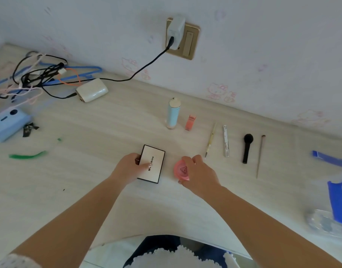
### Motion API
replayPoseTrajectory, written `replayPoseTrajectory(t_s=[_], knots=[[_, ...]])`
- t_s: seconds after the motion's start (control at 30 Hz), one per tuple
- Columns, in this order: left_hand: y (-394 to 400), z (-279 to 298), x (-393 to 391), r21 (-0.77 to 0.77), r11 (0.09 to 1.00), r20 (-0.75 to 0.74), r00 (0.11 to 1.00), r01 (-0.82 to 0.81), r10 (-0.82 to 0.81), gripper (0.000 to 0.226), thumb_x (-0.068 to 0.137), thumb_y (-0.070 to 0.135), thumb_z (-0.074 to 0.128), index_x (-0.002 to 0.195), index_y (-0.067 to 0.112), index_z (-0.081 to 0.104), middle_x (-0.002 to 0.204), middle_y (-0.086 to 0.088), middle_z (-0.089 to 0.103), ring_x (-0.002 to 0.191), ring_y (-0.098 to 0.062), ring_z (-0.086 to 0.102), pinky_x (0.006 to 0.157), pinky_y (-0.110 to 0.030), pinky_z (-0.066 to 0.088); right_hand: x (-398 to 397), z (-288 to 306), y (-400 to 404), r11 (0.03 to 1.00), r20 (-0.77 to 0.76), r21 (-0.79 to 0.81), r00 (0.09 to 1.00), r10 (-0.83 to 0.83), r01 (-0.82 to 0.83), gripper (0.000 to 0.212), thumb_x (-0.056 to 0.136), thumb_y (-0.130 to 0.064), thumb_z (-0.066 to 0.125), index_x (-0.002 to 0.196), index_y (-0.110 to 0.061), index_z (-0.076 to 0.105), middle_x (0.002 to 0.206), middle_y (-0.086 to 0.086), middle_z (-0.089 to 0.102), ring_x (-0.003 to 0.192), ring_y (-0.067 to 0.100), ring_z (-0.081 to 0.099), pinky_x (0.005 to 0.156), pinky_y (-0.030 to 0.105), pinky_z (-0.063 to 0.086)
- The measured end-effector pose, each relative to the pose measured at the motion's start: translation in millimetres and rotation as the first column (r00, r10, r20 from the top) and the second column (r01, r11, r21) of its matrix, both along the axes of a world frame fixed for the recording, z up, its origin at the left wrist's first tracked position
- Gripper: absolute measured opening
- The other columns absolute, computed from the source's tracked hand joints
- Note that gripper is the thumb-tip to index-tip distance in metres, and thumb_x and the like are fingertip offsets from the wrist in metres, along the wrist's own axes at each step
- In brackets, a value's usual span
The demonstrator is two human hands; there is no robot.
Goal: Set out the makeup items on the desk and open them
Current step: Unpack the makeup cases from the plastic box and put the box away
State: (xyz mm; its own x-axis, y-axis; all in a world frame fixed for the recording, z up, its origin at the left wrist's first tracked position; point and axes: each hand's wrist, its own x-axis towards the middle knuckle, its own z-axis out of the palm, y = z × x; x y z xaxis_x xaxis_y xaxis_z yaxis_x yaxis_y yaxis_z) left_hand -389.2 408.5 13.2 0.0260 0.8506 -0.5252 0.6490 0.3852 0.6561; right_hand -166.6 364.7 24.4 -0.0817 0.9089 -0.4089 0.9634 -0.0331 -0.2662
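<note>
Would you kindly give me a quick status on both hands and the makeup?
Left hand holding white palette, lid shut. Right hand gripping pink compact, also shut. Brushes laid out right; nothing blocking.

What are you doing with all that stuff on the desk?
A person is setting out makeup on the desk. The left hand holds a white palette box, which lies flat and closed. The right hand grips a round pink compact beside it, lid still on. Behind them stand a pale blue tube and a small pink bottle. To the right, a pencil, a silvery stick, a black brush and a thin brush lie in a row.
</note>
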Motion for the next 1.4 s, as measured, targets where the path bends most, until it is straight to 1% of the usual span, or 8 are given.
replayPoseTrajectory(t_s=[0.27,0.53,0.7,0.97,1.03,1.17,1.27,1.4], knots=[[-3,3,0,0.027,0.995,-0.3,0.95,0.093,-0.08,0.032,0.081,0.047,0.061,0.089,0.017,0.054,0.084,0.001,0.061,0.081,-0.022,0.059,0.068,-0.031,0.043,-1,-2,-1,1.0,0.028,0.02,0.999,0.018,-0.019,0.07,0.08,-0.045,0.065,0.137,-0.026,0.028,0.119,0.005,0.037,0.103,0.024,0.053,0.076,0.034,0.05],[-4,-3,-1,0.084,0.993,-0.323,0.945,0.081,-0.05,0.035,0.079,0.048,0.062,0.094,0.017,0.054,0.09,0.001,0.062,0.084,-0.021,0.059,0.07,-0.032,0.044,2,5,-4,1.0,-0.011,0.007,1.0,0.029,-0.029,0.08,0.081,-0.046,0.065,0.143,-0.025,0.02,0.131,0.005,0.035,0.111,0.025,0.051,0.081,0.035,0.05],[-3,-3,-3,0.07,0.996,-0.343,0.939,0.058,-0.03,0.037,0.079,0.048,0.063,0.1,0.019,0.055,0.098,0.002,0.062,0.089,-0.021,0.06,0.076,-0.032,0.047,12,10,-14,0.999,-0.004,0.025,1.0,0.028,-0.028,0.083,0.084,-0.047,0.06,0.147,-0.029,0.01,0.15,0.003,0.018,0.13,0.024,0.037,0.091,0.037,0.045],[-10,54,39,0.262,0.961,-0.131,0.99,0.084,-0.051,0.029,0.082,0.038,0.065,0.104,0.02,0.057,0.098,0.004,0.06,0.082,-0.017,0.059,0.076,-0.032,0.046,46,52,-36,0.958,-0.263,0.25,0.962,-0.074,0.142,0.073,0.084,-0.045,0.061,0.144,-0.03,0.023,0.142,-0.007,0.033,0.121,0.012,0.047,0.091,0.031,0.047],[-15,80,63,0.324,0.943,0.001,0.997,0.073,-0.078,0.024,0.082,0.035,0.066,0.101,0.023,0.058,0.094,0.006,0.061,0.08,-0.013,0.059,0.074,-0.031,0.047,58,68,-44,0.929,-0.411,0.26,0.901,-0.14,0.263,0.065,0.083,-0.043,0.064,0.139,-0.033,0.033,0.132,-0.014,0.041,0.112,0.002,0.05,0.088,0.026,0.048],[-42,129,135,0.429,0.893,0.146,0.965,0.136,-0.217,0.012,0.082,0.031,0.067,0.09,0.036,0.059,0.086,0.013,0.065,0.073,0.01,0.057,0.063,-0.008,0.039,107,98,-67,0.88,-0.636,0.141,0.723,-0.27,0.453,0.038,0.08,-0.04,0.067,0.115,-0.044,0.052,0.103,-0.025,0.06,0.092,-0.013,0.056,0.075,0.008,0.043],[-57,148,170,0.468,0.868,0.191,0.939,0.168,-0.285,0.013,0.082,0.029,0.067,0.087,0.037,0.059,0.084,0.013,0.066,0.074,0.011,0.057,0.066,-0.005,0.04,135,115,-82,0.862,-0.696,0.087,0.649,-0.305,0.499,0.024,0.079,-0.039,0.066,0.094,-0.053,0.055,0.089,-0.025,0.066,0.083,-0.013,0.059,0.067,0.005,0.043],[-89,161,249,0.516,0.825,0.194,0.907,0.231,-0.375,0.012,0.081,0.029,0.068,0.087,0.036,0.061,0.082,0.017,0.066,0.077,0.01,0.057,0.067,-0.007,0.042,209,134,-123,0.8,-0.745,0.105,0.579,-0.331,0.591,0.022,0.077,-0.037,0.066,0.091,-0.052,0.058,0.087,-0.026,0.067,0.082,-0.009,0.062,0.07,0.005,0.046]])
